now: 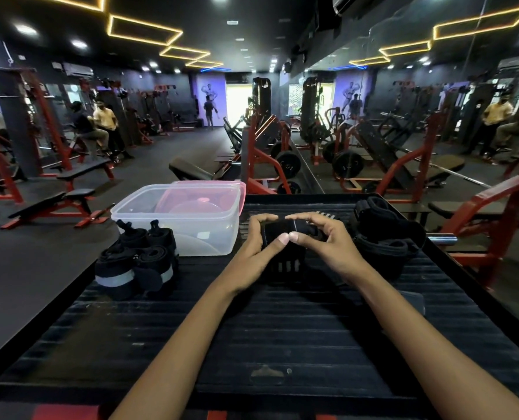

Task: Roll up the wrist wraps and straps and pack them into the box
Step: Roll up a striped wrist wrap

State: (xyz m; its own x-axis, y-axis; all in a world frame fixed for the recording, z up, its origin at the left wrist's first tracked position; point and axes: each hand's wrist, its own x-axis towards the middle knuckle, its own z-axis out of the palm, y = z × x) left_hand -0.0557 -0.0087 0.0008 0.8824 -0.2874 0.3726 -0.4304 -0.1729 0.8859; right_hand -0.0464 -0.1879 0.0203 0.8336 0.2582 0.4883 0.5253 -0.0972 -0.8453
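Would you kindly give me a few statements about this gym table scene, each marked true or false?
1. Both hands hold the same black wrap. True: the left hand and the right hand grip the black wrap between them.
2. The clear plastic box is full of rolled wraps. False: no wraps are in it.
3. Rolled wraps lie on the table left of the hands. True.
4. The box's pink lid is snapped on. False: it leans behind the open box.
5. A pile of black straps lies right of the hands. True.
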